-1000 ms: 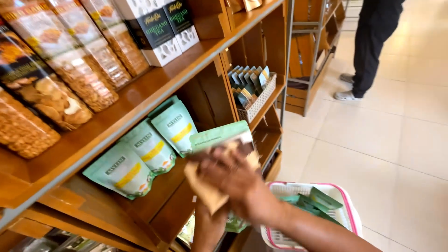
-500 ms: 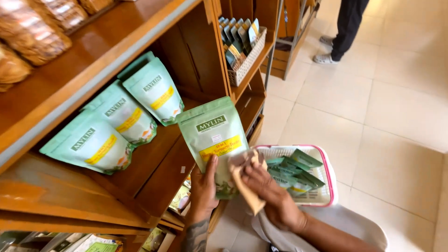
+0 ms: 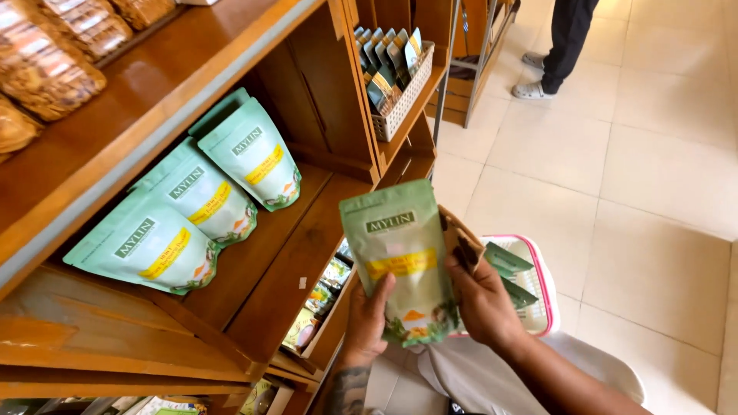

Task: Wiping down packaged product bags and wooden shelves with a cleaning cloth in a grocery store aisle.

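- Centre frame: left hand (image 3: 367, 319) and right hand (image 3: 483, 300) both grip a green pouch (image 3: 400, 257) with yellow label.
- Left: three matching pouches (image 3: 196, 204) lean on wooden shelf (image 3: 300, 253).
- Beige tiled floor (image 3: 653, 154).

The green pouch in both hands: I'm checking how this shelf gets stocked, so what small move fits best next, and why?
Probably carry the green pouch left and stand it on the wooden shelf in the bare spot to the right of the three matching pouches. The left hand grips its lower edge, the right hand steadies its side while also holding a brown cloth.
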